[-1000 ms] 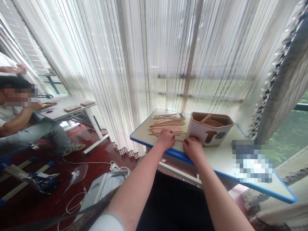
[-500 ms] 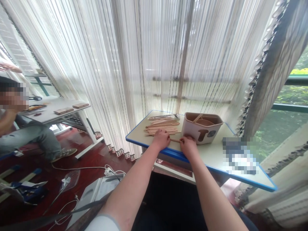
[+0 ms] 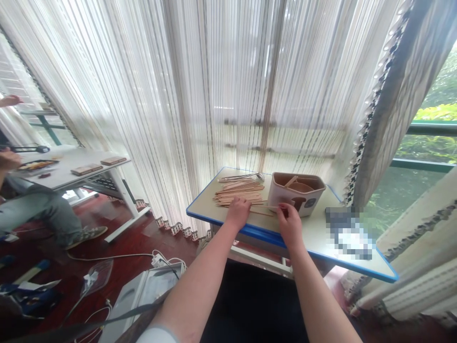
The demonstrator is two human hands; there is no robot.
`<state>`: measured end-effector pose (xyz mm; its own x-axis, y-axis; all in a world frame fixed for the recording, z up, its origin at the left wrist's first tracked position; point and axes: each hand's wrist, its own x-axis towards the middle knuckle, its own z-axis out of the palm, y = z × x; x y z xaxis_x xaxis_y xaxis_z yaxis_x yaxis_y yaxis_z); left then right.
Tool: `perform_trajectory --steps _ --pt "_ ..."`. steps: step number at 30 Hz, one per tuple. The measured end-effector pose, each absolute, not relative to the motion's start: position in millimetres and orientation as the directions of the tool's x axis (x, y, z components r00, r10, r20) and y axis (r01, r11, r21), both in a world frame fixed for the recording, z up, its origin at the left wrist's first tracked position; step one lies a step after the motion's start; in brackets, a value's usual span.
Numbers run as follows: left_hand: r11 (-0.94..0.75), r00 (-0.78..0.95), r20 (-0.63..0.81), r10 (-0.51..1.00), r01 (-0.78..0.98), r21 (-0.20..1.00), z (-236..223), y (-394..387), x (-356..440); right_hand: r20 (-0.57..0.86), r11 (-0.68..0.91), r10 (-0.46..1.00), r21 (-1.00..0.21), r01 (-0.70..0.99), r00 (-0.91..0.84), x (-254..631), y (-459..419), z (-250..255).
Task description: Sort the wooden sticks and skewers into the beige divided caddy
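Note:
A heap of thin wooden sticks (image 3: 240, 192) lies on a small table with a blue edge (image 3: 228, 222). My left hand (image 3: 237, 211) rests curled on the near side of the heap. My right hand (image 3: 290, 220) pinches the end of a few sticks (image 3: 263, 209) that stretch between both hands, just in front of a beige tub (image 3: 296, 193) that has wooden pieces inside.
Sheer striped curtains hang close behind the table. A blurred item (image 3: 348, 231) lies on the table's right part. At the left another person (image 3: 32, 205) sits by a white table (image 3: 71, 171). Cables and a grey case (image 3: 143, 290) lie on the red floor.
My right hand has lifted a little, drawing a few sticks up from the table surface. The camera has swung to the right; the seated person slid toward the left edge.

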<state>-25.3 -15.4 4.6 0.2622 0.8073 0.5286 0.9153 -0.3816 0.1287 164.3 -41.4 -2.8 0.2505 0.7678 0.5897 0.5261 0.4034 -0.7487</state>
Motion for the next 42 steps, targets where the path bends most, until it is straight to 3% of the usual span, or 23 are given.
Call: perform_trajectory --steps 4,8,17,20,26,32,37,42 --pt "-0.413 0.286 0.512 0.81 0.898 0.151 3 -11 -26 0.551 0.405 0.771 -0.812 0.421 0.32 163 -44 4" --pt "-0.442 0.297 0.501 0.813 0.875 0.197 0 -4 -27 0.611 0.499 0.724 -0.785 0.367 0.322 158 -44 30" --pt "-0.434 0.209 0.591 0.779 0.861 0.267 3 -2 -27 0.714 0.672 0.699 -0.639 0.375 -0.035 125 -38 107" --pt "-0.476 0.177 0.666 0.724 0.828 0.297 6 -5 -28 0.746 0.706 0.662 -0.589 0.393 -0.07 118 -35 120" --pt "-0.584 0.187 0.808 0.559 0.78 0.223 10 -19 -19 0.782 0.73 0.617 -0.531 0.43 -0.083 124 -42 141" --pt "-0.645 0.152 0.829 0.539 0.708 0.289 45 -23 16 0.849 0.737 0.526 -0.431 0.52 -0.043 152 -54 166" --pt "-0.688 0.105 0.864 0.493 0.655 0.313 83 -8 47 0.872 0.72 0.489 -0.417 0.554 0.02 183 -56 194" --pt "-0.761 0.115 0.891 0.439 0.576 0.3 113 11 69 0.941 0.761 0.336 -0.244 0.601 -0.045 208 -54 221"
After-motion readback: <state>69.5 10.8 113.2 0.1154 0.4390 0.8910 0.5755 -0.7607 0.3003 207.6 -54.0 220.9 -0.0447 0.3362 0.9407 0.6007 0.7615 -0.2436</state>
